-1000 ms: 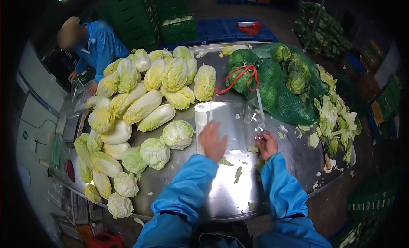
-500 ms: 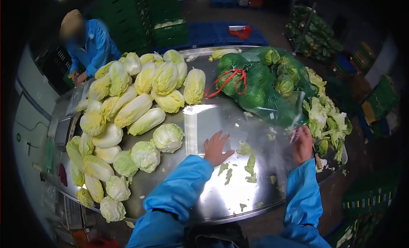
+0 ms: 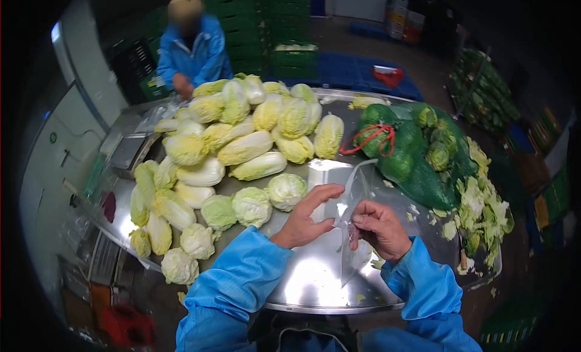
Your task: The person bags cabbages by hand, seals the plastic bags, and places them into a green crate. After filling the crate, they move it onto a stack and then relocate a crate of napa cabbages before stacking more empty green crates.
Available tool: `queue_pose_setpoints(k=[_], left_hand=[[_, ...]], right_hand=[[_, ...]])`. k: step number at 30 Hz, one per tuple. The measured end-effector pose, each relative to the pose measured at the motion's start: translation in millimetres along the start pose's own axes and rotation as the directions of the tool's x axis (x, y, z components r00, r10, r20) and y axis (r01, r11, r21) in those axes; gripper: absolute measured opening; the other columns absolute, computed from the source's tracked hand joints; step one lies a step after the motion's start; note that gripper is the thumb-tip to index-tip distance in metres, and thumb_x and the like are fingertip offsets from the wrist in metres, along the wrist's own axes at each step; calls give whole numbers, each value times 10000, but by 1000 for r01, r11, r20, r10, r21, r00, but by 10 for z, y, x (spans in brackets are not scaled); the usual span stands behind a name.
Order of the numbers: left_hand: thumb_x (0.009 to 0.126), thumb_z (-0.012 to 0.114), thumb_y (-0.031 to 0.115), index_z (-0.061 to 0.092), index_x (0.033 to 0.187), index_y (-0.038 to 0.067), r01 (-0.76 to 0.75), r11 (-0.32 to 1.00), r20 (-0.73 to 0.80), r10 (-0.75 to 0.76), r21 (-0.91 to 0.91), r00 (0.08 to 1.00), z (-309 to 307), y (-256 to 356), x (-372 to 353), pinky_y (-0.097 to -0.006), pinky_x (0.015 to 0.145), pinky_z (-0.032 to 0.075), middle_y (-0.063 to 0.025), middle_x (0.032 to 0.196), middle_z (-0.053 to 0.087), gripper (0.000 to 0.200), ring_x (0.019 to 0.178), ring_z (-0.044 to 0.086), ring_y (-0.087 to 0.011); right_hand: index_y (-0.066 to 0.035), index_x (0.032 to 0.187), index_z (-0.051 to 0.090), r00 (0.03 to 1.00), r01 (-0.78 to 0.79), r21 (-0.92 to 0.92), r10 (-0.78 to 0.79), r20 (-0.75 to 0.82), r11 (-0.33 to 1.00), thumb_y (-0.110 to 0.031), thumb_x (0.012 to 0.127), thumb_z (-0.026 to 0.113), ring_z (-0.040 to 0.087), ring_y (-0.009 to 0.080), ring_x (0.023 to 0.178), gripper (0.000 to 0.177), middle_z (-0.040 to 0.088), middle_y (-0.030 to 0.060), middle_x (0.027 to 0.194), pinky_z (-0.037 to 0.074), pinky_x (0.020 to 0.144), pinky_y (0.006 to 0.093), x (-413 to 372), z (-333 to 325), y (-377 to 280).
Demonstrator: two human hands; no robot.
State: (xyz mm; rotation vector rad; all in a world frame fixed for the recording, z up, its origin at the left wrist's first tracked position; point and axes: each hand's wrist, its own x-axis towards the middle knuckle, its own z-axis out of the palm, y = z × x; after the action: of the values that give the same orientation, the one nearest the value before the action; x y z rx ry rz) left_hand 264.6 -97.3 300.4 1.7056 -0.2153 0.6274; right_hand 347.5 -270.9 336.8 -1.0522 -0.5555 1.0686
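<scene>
A clear plastic bag (image 3: pixel 359 184) hangs upright over the steel table (image 3: pixel 311 278), pinched between the thumb and fingers of my right hand (image 3: pixel 384 233). My left hand (image 3: pixel 307 220) is just left of the bag, thumb and fingers apart and nothing gripped, its fingertips close to the film. Round trimmed cabbage heads (image 3: pixel 287 191) sit beyond and left of my left hand. Behind them lies a big pile of yellow-green napa cabbages (image 3: pixel 245 147). To the right of the bag is a green mesh sack (image 3: pixel 416 170) of cabbages with a red tie (image 3: pixel 390 133).
Loose leaves (image 3: pixel 481 203) are heaped along the table's right edge, with a knife handle (image 3: pixel 463 259) beside them. A scale (image 3: pixel 130 150) stands at the left. Across the table is a person (image 3: pixel 193 52) in a blue smock. Green crates (image 3: pixel 295 61) are stacked behind.
My right hand has brought the plastic bag from beside the mesh sack to the middle, in front of me. My left hand has lifted off the tabletop beside it. The view has turned left.
</scene>
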Motion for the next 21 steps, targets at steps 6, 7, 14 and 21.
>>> queue_pose_setpoints(k=[6, 7, 14, 21], left_hand=[[828, 574, 49, 578, 975, 0, 329, 941, -45, -333, -77, 942, -354, -66, -514, -260, 729, 455, -52, 859, 614, 155, 794, 567, -125], [833, 573, 52, 579, 956, 3, 324, 910, -161, -372, -259, 914, -345, -70, -605, -257, 697, 452, -50, 846, 606, 133, 768, 558, -114], [866, 569, 196, 563, 954, -1, 456, 729, -477, -682, -511, 555, -206, -432, -1384, -244, 674, 438, -51, 800, 575, 216, 733, 542, -129], [851, 590, 178, 578, 943, 18, 467, 654, -563, -754, -595, 338, 20, -459, -1708, -246, 658, 456, -22, 789, 588, 185, 707, 549, -106]], right_hand=[[-2, 925, 530, 982, 50, -3, -48, 182, 999, -201, 859, 550, 620, 195, 667, 210, 608, 109, 756, 499, 604, 279, 396, 232, -21], [2, 970, 535, 925, 379, -416, -356, 135, 826, -198, 855, 559, 612, 181, 680, 231, 613, 100, 781, 491, 610, 275, 569, 180, 118], [-9, 1073, 537, 988, -101, -356, 137, 76, 929, -99, 798, 636, 550, 62, 674, 306, 612, 19, 813, 425, 550, 196, 614, 314, 1261], [-12, 981, 556, 973, -231, -149, 226, -50, 961, -102, 841, 587, 532, 58, 595, 169, 612, 28, 757, 401, 489, 181, 784, 376, 1615]])
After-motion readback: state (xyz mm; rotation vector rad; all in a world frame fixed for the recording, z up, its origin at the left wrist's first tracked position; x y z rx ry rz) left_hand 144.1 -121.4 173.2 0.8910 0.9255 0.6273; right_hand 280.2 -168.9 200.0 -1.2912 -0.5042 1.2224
